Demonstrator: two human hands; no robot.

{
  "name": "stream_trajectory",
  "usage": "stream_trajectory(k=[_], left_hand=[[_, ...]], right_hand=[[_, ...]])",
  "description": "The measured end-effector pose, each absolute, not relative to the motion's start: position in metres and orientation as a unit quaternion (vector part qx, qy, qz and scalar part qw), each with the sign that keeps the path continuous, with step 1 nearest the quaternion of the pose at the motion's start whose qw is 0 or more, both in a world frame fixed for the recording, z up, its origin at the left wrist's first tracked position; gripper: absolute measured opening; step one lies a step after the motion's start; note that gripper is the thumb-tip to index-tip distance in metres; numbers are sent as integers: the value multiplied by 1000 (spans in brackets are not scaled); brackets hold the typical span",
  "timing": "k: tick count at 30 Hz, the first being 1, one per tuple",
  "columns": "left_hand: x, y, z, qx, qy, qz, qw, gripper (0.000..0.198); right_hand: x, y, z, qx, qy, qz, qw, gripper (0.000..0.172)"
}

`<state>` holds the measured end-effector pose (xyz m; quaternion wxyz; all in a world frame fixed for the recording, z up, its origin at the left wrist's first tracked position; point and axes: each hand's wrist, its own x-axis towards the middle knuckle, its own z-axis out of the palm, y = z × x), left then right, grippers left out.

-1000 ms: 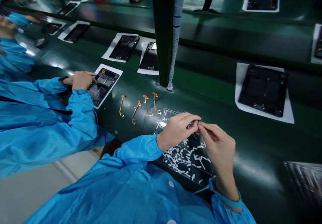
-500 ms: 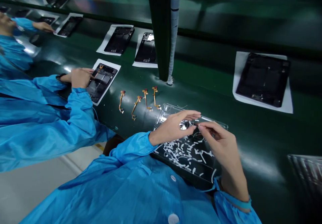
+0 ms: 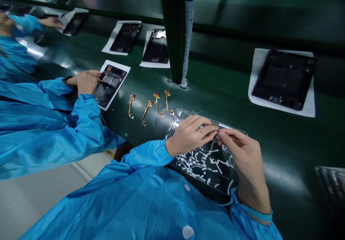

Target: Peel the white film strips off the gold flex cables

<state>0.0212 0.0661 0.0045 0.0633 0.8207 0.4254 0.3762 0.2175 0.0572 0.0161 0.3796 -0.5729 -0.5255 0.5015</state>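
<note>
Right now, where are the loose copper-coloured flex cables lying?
In the head view, four flex cables lie in a row on the green belt, left of the clear tray, between the co-worker's device frame and the dark post.

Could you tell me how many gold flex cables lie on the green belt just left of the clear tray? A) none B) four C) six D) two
B: four gold flex cables lie side by side on the green belt, left of the clear tray under the left hand.
</note>
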Motion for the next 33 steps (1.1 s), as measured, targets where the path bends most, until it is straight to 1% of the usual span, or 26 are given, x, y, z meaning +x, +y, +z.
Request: stream_trajectory(k=[6,9,11,13,16,17,20,22,25,29,33], left_hand=[[25,68,5,835,426,346,31,13],[28,70,6,833,423,356,19,13],[27,71,7,826,426,368,32,14],[25,72,7,809,440,382,75,13],[17,74,10,750,470,419,204,9],[15,74,11,723,476,430,256,10],[15,75,14,662,469,431,394,24],[19,76,14,644,459,420,446,20],[24,78,14,626,459,430,461,11],[20,81,17,618,464,464,432,11],[14,85,21,604,472,483,423,13]], right_hand=[[216,57,20,-571,-522,508,380,21],[216,57,19,-572,-525,504,379,21],[218,56,17,-574,-528,498,379,21],[221,56,14,-580,-529,486,383,19],[223,55,11,-590,-526,471,391,18],[222,55,12,-591,-527,470,391,18],[220,55,14,-580,-536,479,383,18],[219,55,15,-571,-541,487,380,19],[224,56,17,-564,-560,486,363,22],[232,58,19,-568,-612,455,308,27],[236,59,19,-577,-616,440,307,27]])
